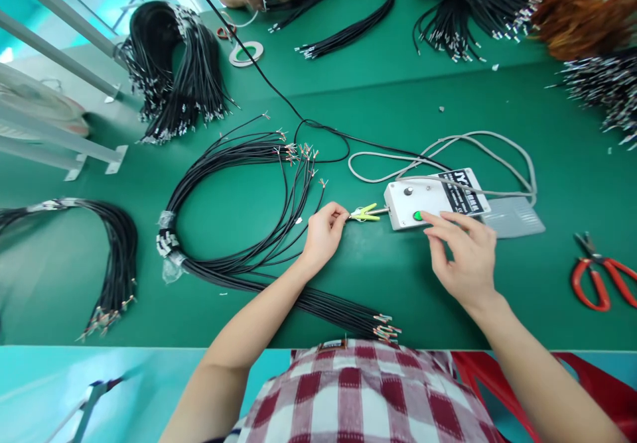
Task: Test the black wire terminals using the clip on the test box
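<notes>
Pinching an apparent cable end (350,217) with curled left hand (324,232) at the clip (367,212) beside the box (428,199); touching its green button (417,216) with outstretched forefinger (436,219) of loosely open, empty right hand (464,251)

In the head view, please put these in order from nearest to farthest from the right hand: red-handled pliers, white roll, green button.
Nearest to the right hand first:
1. Green button: just left, on the white box.
2. Red-handled pliers: to its right.
3. White roll: far ahead, to its left.
</notes>
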### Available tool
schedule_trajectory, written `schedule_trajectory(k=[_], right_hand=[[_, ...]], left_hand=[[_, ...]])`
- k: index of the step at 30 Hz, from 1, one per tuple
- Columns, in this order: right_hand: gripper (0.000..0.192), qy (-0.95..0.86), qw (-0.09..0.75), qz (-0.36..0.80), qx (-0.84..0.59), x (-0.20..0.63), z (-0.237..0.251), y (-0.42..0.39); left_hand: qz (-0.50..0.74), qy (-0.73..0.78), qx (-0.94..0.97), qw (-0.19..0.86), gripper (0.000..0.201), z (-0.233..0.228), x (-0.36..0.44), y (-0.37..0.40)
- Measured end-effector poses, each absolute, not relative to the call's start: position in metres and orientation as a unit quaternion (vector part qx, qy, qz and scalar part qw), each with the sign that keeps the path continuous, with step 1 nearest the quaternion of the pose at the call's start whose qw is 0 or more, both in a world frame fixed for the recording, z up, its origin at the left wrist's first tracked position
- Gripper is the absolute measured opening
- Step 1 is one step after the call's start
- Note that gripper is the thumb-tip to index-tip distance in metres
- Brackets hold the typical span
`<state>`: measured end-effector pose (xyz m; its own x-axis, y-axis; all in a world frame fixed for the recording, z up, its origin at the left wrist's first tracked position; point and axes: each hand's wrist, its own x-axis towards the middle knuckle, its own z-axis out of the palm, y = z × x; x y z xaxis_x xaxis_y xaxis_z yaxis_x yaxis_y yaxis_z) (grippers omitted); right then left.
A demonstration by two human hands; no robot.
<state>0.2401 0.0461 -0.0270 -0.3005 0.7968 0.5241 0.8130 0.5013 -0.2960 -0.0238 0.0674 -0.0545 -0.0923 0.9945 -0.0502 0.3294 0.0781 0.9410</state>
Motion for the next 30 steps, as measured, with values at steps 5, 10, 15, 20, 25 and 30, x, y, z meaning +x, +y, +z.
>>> schedule_trajectory(k=[5, 10, 15, 20, 25, 30], right_hand=[[0.019, -0.801, 0.303, -0.068, -0.511, 0.240, -0.045, 0.045], [0.017, -0.799, 0.333, -0.087, -0.494, 0.241, -0.046, 0.049], [0.019, -0.800, 0.381, -0.023, -0.464, 0.232, -0.039, 0.035], [0.024, -0.840, 0.358, 0.129, -0.388, 0.221, -0.051, 0.017], [0.026, -0.839, 0.355, 0.159, -0.380, 0.210, -0.049, 0.017], [0.025, -0.844, 0.357, 0.177, -0.358, 0.199, -0.041, 0.021]], left_hand=[[0.412, 0.613, 0.548, 0.393, 0.011, -0.055, -0.027, 0.066], [0.423, 0.628, 0.523, 0.390, 0.011, -0.055, -0.038, 0.063], [0.502, 0.617, 0.452, 0.404, 0.016, -0.047, -0.055, 0.072], [0.580, 0.579, 0.395, 0.416, 0.029, -0.030, -0.069, 0.085], [0.577, 0.547, 0.407, 0.449, 0.029, -0.021, -0.065, 0.073], [0.532, 0.542, 0.417, 0.500, 0.026, -0.024, -0.053, 0.056]])
